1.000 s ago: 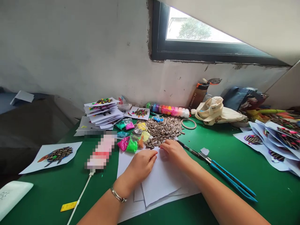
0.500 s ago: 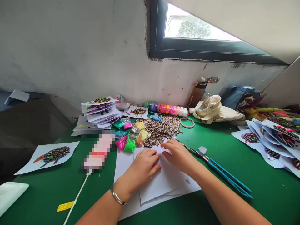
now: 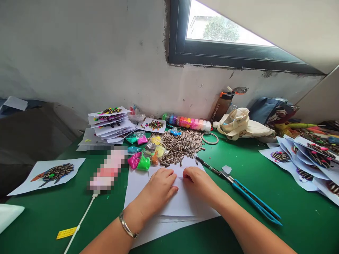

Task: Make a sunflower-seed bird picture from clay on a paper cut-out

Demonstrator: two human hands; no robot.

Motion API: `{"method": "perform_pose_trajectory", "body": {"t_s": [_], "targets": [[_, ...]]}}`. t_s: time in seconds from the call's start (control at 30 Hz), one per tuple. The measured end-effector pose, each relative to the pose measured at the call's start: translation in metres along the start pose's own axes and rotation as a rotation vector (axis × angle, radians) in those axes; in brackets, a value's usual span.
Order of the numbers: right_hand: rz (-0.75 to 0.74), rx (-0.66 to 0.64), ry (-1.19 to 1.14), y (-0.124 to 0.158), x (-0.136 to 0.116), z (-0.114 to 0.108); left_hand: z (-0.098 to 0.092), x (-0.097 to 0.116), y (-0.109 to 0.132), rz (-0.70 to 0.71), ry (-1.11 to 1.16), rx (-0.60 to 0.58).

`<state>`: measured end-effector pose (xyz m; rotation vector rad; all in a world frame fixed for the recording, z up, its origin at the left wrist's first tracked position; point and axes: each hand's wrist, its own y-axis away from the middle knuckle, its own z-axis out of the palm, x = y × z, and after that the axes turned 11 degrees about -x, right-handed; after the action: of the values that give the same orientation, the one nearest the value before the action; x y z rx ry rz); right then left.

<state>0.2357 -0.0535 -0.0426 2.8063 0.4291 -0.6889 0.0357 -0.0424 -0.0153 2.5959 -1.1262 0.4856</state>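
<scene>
White sheets of paper (image 3: 180, 206) lie stacked on the green table in front of me. My left hand (image 3: 162, 187) rests flat on the top sheet, its fingers stretched out and its thumb apart. Close to its right, my right hand (image 3: 199, 184) has its fingers curled and pinches the sheet near its far part; the fingertips are partly hidden. Just beyond the paper is a heap of striped sunflower seeds (image 3: 182, 143). Small bags of coloured clay, one bright green (image 3: 143, 162), sit at the heap's left side.
Blue-handled tweezers (image 3: 254, 197) lie right of the paper, with a tape-like ring (image 3: 210, 138) farther back. Stacked seed pictures stand left (image 3: 112, 127) and right (image 3: 309, 158). A bottle (image 3: 224, 106) and cloth bag (image 3: 238, 123) are by the wall; a white cable (image 3: 79, 225) runs at left.
My right hand's fingers have drawn in from spread to a pinch on the sheet. The top sheet's near edge has shifted away from me. The view has moved slightly.
</scene>
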Motion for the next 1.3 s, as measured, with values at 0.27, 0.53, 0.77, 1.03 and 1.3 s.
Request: {"method": "perform_pose_trajectory", "body": {"t_s": [0.27, 0.53, 0.77, 1.03, 1.3], "targets": [[0.022, 0.037, 0.104, 0.000, -0.001, 0.003, 0.002, 0.011, -0.005, -0.116, -0.103, -0.025], [0.057, 0.120, 0.203, 0.004, 0.002, -0.006, 0.017, 0.005, -0.004, -0.060, -0.125, 0.109], [0.072, 0.077, 0.189, 0.010, 0.019, -0.015, 0.027, -0.001, -0.002, -0.017, -0.174, 0.159], [0.033, 0.133, 0.240, 0.000, 0.019, -0.007, 0.047, -0.005, -0.004, -0.029, -0.224, 0.211], [-0.024, 0.184, 0.085, -0.005, 0.010, -0.004, 0.059, -0.003, -0.003, -0.084, -0.299, 0.180]]}}
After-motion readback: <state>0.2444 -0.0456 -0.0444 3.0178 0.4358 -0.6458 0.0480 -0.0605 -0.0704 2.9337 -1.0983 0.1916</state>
